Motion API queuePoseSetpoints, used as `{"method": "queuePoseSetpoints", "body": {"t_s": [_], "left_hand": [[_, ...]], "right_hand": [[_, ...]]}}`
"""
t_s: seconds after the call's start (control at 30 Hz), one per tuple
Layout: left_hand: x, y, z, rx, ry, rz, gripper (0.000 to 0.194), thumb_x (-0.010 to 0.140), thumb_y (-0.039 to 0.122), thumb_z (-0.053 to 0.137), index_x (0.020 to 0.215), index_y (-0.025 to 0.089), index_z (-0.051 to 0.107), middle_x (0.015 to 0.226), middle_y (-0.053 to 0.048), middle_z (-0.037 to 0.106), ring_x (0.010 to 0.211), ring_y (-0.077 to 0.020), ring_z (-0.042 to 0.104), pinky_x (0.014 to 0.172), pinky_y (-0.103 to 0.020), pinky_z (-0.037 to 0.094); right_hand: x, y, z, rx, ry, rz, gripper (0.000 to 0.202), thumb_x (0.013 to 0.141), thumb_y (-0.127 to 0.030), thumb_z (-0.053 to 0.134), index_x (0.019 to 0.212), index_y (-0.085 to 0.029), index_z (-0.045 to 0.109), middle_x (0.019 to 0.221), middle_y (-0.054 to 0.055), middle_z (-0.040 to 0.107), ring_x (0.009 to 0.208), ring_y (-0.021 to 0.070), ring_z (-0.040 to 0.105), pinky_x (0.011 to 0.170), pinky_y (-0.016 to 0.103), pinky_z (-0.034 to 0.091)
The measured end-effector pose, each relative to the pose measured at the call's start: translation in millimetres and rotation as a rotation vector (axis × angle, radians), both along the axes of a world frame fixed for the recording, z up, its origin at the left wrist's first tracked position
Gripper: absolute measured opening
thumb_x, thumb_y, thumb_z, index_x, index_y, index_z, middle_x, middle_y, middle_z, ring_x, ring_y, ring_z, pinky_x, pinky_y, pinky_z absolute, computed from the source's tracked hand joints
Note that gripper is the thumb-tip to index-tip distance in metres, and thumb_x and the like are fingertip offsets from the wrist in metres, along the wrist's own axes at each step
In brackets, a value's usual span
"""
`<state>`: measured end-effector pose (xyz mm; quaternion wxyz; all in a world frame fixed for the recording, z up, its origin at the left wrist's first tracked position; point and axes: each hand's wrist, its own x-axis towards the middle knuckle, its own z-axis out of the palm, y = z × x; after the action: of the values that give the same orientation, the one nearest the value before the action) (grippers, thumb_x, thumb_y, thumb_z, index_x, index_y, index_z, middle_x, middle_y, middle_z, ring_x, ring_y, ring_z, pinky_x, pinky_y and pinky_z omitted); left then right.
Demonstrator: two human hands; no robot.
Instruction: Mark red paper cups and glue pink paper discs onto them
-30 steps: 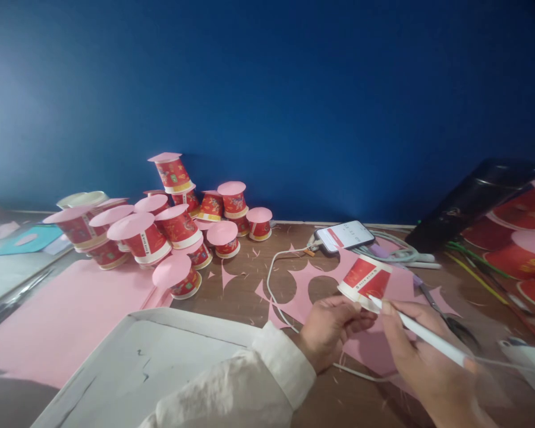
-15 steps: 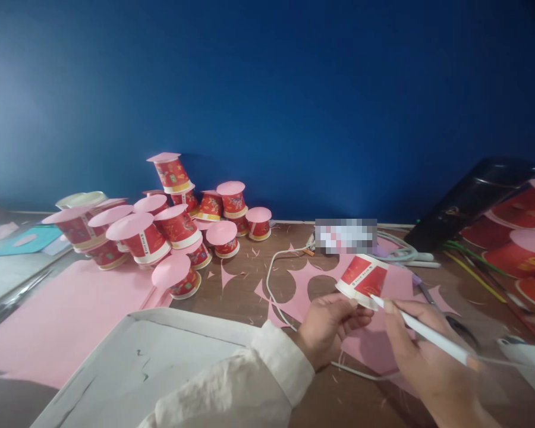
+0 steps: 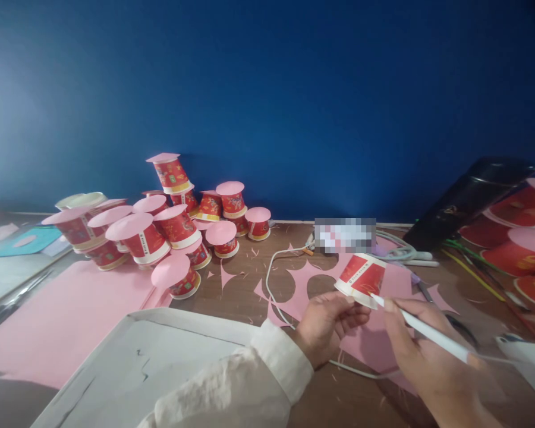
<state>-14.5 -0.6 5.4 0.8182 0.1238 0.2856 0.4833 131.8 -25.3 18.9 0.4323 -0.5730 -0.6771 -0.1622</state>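
Observation:
Tilted with its wide rim downward, a red and white paper cup (image 3: 361, 277) is pinched at that rim by the fingers of my left hand (image 3: 332, 327). My right hand (image 3: 428, 351) grips a white pen-shaped tool (image 3: 428, 330), with a thin cord trailing from its rear end. The tool's tapered tip meets the cup's red side close to the rim, on the right. Under my hands lie pink paper sheets, one a leftover piece (image 3: 299, 288) with round cut-outs. My left fingertips are partly hidden behind the cup.
Upturned red cups topped with pink paper discs (image 3: 131, 226) stand stacked at left, beside pink sheets (image 3: 66, 321) and a white board (image 3: 160, 356). A white cable (image 3: 270, 276) crosses the table. At right are a black bottle (image 3: 463, 202), scissors (image 3: 461, 330) and more red cups (image 3: 532, 255).
The paper cup has turned very slightly in my left hand. Both hands otherwise keep their places, and the tool's tip stays at the cup's side.

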Motion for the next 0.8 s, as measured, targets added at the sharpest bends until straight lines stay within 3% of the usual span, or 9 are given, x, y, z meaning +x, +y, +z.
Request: {"method": "queuePoseSetpoints", "body": {"t_s": [0.8], "left_hand": [[-0.4,2.5,-5.1,-0.01,-0.038,0.015,0.025,0.061,0.023,0.085,0.073,0.007,0.07,0.069,-0.01,0.071,0.065,-0.0162,0.066,0.075,-0.029,0.051]], "right_hand": [[-0.7,0.4,2.3,-0.009,0.012,0.02,0.018,0.091,-0.035,0.061,0.085,-0.019,0.064,0.067,0.002,0.068,0.055,0.0129,0.062,0.054,0.023,0.045]]}}
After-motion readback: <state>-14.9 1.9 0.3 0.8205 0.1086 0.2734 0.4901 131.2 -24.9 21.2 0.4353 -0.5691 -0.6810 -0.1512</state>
